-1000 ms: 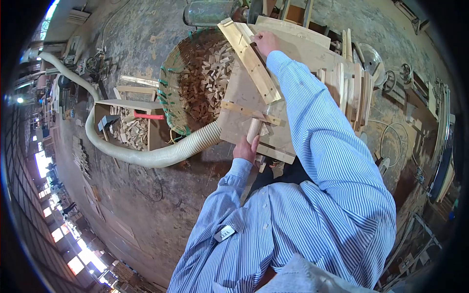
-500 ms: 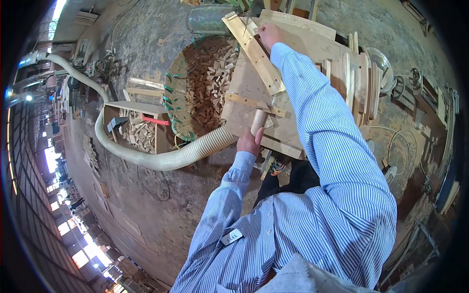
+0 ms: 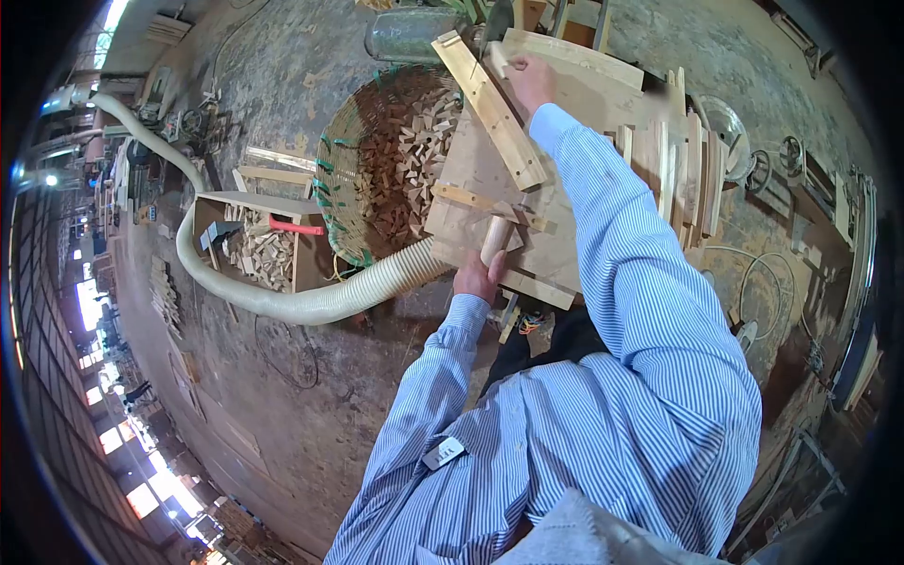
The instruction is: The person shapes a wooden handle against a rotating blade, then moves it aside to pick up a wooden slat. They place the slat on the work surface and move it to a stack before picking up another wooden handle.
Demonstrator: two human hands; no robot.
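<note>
My left hand (image 3: 478, 277) is closed around a pale wooden strip (image 3: 494, 239) at the near edge of the wooden work board (image 3: 556, 247). The strip's far end meets a small crosswise wooden fence (image 3: 478, 200). At the board's far side, my right hand (image 3: 531, 81) pinches a small light wood block (image 3: 498, 60). It lies just right of a long wooden guide bar (image 3: 490, 110) fixed at a slant. A round dark saw blade (image 3: 499, 19) rises just beyond that block. My fingertips on the strip are partly hidden.
Left of the board stands a wicker basket (image 3: 341, 155) heaped with small wood offcuts. A ribbed hose (image 3: 400, 270) runs under the board's left edge. Wooden pieces (image 3: 670, 179) are stacked at the right. A wooden box (image 3: 309, 261) holds more offcuts and a red-handled tool (image 3: 295, 227).
My right hand has shifted slightly right and nearer, and the small wood block in its fingers now shows clearly. My left hand stays on the strip. The whole view has moved a little.
</note>
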